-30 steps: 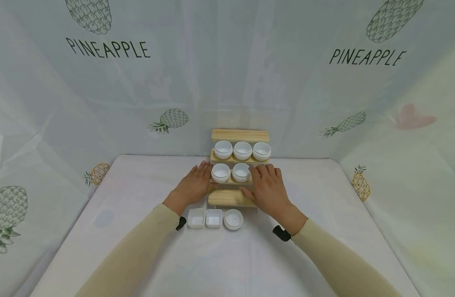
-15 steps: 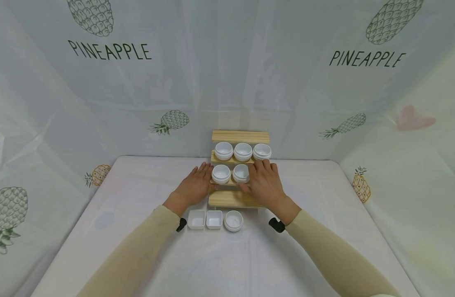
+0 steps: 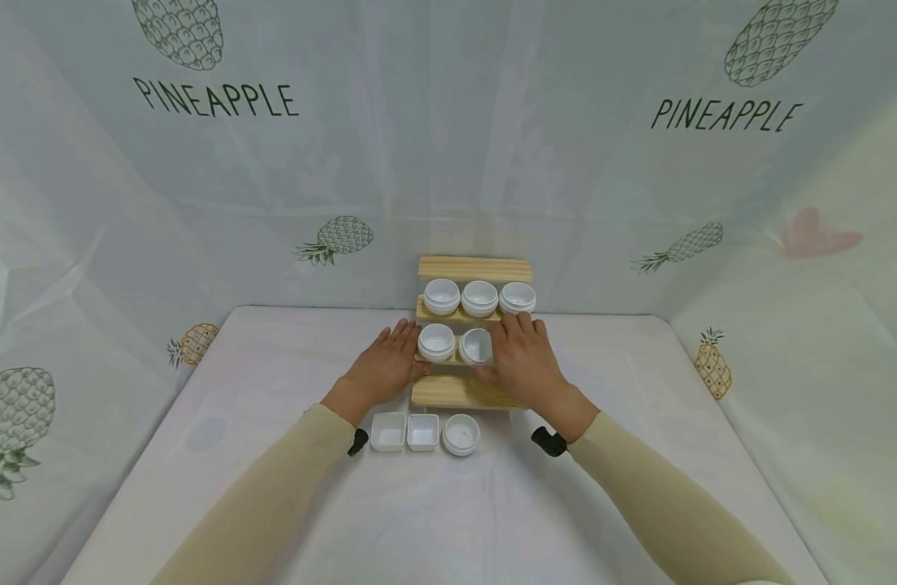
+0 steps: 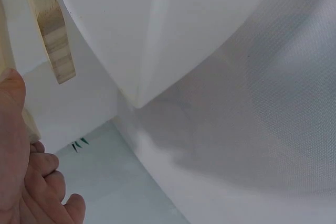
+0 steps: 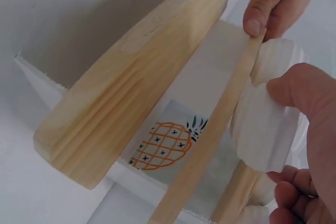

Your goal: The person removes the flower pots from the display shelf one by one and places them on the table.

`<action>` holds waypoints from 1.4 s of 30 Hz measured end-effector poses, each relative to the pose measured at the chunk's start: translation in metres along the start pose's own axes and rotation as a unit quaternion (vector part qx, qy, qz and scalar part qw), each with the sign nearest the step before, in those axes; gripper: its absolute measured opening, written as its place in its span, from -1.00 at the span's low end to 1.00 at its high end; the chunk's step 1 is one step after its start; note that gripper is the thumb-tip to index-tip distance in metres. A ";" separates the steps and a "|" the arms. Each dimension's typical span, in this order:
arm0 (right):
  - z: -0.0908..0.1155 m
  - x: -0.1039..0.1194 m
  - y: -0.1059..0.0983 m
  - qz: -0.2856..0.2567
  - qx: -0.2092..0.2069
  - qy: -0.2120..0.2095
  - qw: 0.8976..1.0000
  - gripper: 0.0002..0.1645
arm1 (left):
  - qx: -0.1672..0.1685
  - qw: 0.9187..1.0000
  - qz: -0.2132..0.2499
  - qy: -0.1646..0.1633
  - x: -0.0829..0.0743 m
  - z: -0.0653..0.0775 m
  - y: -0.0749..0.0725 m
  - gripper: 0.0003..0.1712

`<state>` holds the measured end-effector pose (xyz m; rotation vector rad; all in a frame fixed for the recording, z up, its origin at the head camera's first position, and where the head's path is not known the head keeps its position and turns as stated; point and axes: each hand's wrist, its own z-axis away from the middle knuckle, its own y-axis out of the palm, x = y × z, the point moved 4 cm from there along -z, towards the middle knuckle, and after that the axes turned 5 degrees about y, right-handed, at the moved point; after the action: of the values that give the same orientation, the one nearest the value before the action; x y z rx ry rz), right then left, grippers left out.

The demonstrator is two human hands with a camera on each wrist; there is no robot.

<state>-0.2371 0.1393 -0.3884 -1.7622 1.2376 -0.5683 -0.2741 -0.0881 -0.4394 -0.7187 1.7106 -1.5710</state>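
A tiered stand with wooden planks (image 3: 459,392) and white side supports holds small white round bowls. My right hand (image 3: 527,361) grips the right-hand bowl (image 3: 475,347) on the second plank from the front, which now tips slightly. In the right wrist view, the thumb lies on the near side of that bowl (image 5: 262,129) and the fingers are curled beyond it. My left hand (image 3: 384,363) holds the left end of the same plank (image 5: 210,135), thumb in front and fingers behind. Another bowl (image 3: 436,342) stands beside that hand.
Three bowls (image 3: 480,298) line the plank behind, below a bare top plank (image 3: 474,267). Before the stand sit two square white dishes (image 3: 387,431) and a round bowl (image 3: 461,435). A pineapple-print cloth (image 3: 448,162) hangs close behind.
My right hand has shifted left, closing round the right-hand bowl, which has tilted a little. The left hand stays on the plank's end.
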 end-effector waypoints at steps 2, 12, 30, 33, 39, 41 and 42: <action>0.001 0.000 0.000 0.005 -0.008 -0.009 1.000 -0.21 | 0.000 1.000 -0.001 0.000 0.000 0.000 0.000 -0.05; 0.008 0.000 -0.006 0.016 -0.019 -0.036 0.999 -0.25 | -0.007 1.000 0.006 0.002 -0.003 0.002 -0.004 -0.05; 0.041 -0.002 -0.022 0.005 -0.010 -0.054 0.998 -0.29 | -0.003 1.000 -0.008 0.001 -0.001 0.001 -0.001 -0.05; 0.047 -0.002 -0.022 0.003 -0.011 -0.058 0.998 -0.29 | -0.002 1.000 -0.009 0.001 0.000 0.000 0.000 -0.06; 0.060 0.000 -0.021 -0.009 0.013 -0.054 0.998 -0.32 | 0.002 1.000 -0.009 0.002 0.000 0.001 0.000 -0.06; 0.065 0.001 -0.019 -0.012 0.024 -0.056 0.998 -0.33 | 0.002 1.000 -0.008 0.002 0.000 0.001 -0.001 -0.06; 0.067 0.002 -0.018 -0.014 0.029 -0.057 0.998 -0.33 | 0.003 1.000 -0.007 0.001 -0.001 0.001 -0.001 -0.06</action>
<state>-0.1759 0.1664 -0.4076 -1.7415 1.1087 -0.5063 -0.2730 -0.0883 -0.4386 -0.7278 1.7056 -1.5861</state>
